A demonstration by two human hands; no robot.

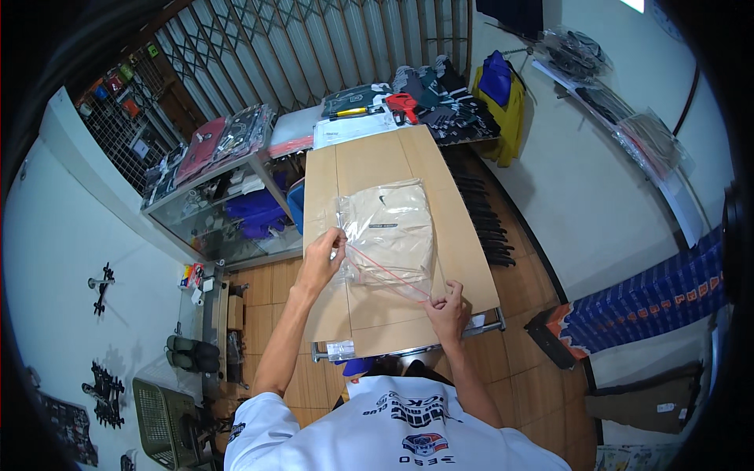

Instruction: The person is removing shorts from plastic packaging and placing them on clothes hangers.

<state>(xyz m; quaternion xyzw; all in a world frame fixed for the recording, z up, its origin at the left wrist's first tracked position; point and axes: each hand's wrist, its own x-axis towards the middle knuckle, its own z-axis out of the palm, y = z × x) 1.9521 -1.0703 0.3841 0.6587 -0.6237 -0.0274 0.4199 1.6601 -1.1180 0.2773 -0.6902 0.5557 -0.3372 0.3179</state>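
Note:
A folded cream garment (397, 212) lies inside a clear plastic bag (342, 216) on the cardboard-topped table (377, 161). Two thin red lines run slantwise along the bag's near edge, between my hands. At the left end of those lines my left hand (323, 255) is closed in a pinch on the bag's edge. My right hand (448, 312) pinches the other end, by the near right corner of the garment. Between them the bag's edge is drawn fairly straight. The fingertips of both hands are partly hidden.
A glass display case (212, 208) with packed clothes on top stands at the left. Beyond the table lie a red tape dispenser (402, 106) and piled dark socks (448, 102). A stack of blue shoeboxes (636, 314) stands right, a green basket (161, 420) lower left.

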